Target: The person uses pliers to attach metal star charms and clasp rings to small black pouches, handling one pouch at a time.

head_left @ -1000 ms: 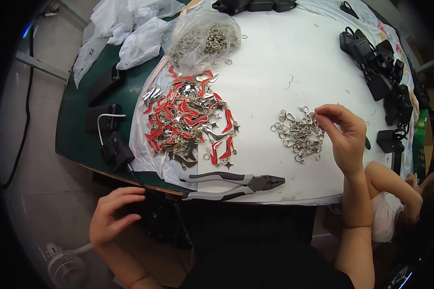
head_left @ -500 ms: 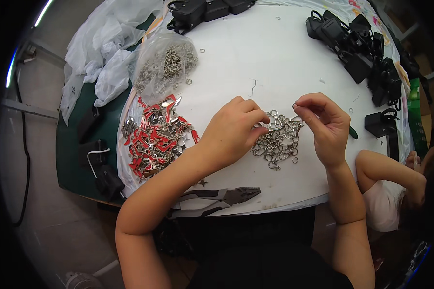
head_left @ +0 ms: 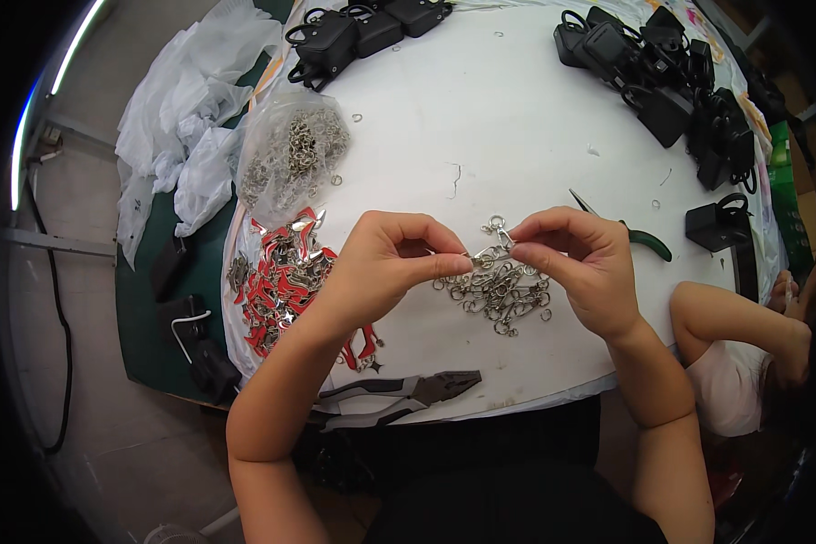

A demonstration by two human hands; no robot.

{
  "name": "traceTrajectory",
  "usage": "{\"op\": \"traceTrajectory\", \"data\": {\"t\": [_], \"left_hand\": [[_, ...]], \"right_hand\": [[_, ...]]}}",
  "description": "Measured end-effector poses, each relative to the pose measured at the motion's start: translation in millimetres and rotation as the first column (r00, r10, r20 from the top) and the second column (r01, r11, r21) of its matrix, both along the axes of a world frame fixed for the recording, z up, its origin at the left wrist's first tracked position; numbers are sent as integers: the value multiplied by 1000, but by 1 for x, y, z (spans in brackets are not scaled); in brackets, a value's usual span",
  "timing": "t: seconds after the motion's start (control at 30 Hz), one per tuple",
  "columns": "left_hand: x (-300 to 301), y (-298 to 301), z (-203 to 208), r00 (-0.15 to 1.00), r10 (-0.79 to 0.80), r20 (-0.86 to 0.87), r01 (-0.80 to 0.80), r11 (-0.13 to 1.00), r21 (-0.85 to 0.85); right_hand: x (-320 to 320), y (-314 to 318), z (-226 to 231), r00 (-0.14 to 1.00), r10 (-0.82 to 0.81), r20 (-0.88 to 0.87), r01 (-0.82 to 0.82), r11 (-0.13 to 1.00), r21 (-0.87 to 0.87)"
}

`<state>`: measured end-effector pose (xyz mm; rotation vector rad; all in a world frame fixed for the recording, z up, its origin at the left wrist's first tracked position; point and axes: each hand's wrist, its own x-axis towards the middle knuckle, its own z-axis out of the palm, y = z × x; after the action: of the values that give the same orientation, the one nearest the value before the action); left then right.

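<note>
Over a pile of silver clasps with rings (head_left: 503, 304), both hands meet with pinched fingers. My left hand (head_left: 394, 258) grips a small metal piece between thumb and forefinger; its exact kind is too small to tell. Close beside it, my right hand (head_left: 580, 263) pinches a silver clasp (head_left: 500, 238) whose ring stands out above the fingertips. To the left of my left hand lies a heap of red and silver shoe-shaped charms (head_left: 286, 281), partly covered by my forearm.
Large grey-handled pliers (head_left: 403, 394) lie at the near table edge. Behind my right hand are green-handled pointed pliers (head_left: 644, 238). A clear bag of metal rings (head_left: 295, 150) stands at left. Black pouches (head_left: 666, 91) crowd the far right. Another person's arm (head_left: 739, 322) rests at right.
My hands have come together over the clasps, the right one moving left and down. The green-handled pliers now show more fully. The whole view has shifted slightly.
</note>
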<state>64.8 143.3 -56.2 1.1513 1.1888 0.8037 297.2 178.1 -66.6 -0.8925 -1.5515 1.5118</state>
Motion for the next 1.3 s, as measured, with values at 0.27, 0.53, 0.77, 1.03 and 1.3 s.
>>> {"op": "traceTrajectory", "data": {"t": [0.27, 0.53, 0.77, 1.03, 1.3], "left_hand": [[-1, -8, 10, 983, 58, 173, -50, 997, -51], [5, -15, 10, 890, 133, 435, -11, 962, -272], [-6, -15, 14, 969, -160, -191, 117, 969, -217], [3, -31, 51, 464, -179, -867, 419, 907, 37], [-3, -31, 62, 490, -184, -852, 390, 920, 26]], "right_hand": [[-2, -2, 3, 989, 139, 53, -135, 989, -68], [-7, -4, -2, 963, 249, -101, -266, 937, -226], [-8, -4, -6, 963, 241, -120, -266, 922, -280], [-8, -3, -4, 969, 229, -94, -245, 940, -236], [-6, -3, -2, 970, 242, -35, -244, 951, -192]]}}
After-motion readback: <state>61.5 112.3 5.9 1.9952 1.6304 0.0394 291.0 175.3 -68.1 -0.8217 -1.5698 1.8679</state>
